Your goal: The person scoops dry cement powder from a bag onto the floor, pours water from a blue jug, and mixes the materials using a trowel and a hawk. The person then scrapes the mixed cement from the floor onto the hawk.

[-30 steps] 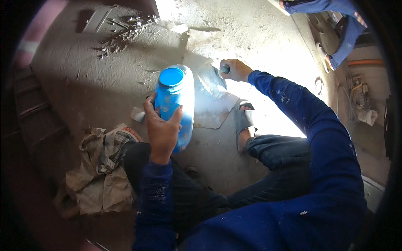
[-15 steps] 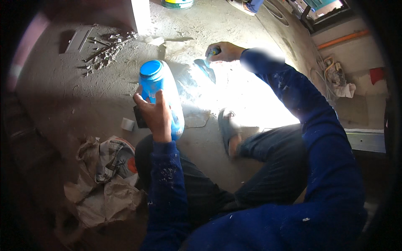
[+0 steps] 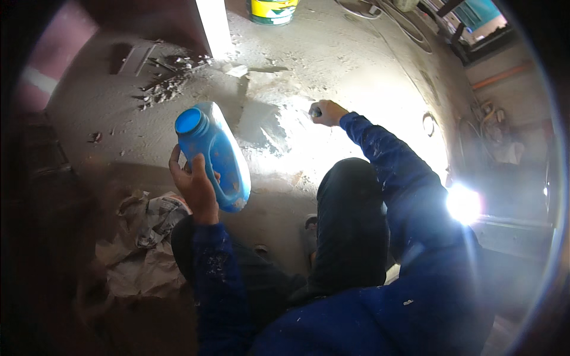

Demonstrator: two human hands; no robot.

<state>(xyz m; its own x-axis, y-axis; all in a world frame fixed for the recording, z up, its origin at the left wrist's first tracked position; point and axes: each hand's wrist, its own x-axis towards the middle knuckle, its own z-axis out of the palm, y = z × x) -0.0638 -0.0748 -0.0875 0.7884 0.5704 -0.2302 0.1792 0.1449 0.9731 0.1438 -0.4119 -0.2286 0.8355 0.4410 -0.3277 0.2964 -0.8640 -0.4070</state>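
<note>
Over glaring floor [image 3: 380, 83], the right hand [image 3: 331, 113] grips an indistinct tool [image 3: 314, 111].

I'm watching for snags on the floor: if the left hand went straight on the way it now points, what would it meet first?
Probably the scattered debris ahead, though the left hand, holding the blue jug, appears raised and might pass above it; depth is unclear.

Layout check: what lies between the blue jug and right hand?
Head view: between blue jug and right hand lies a streaked grey floor patch, partly lost in glare.
</note>
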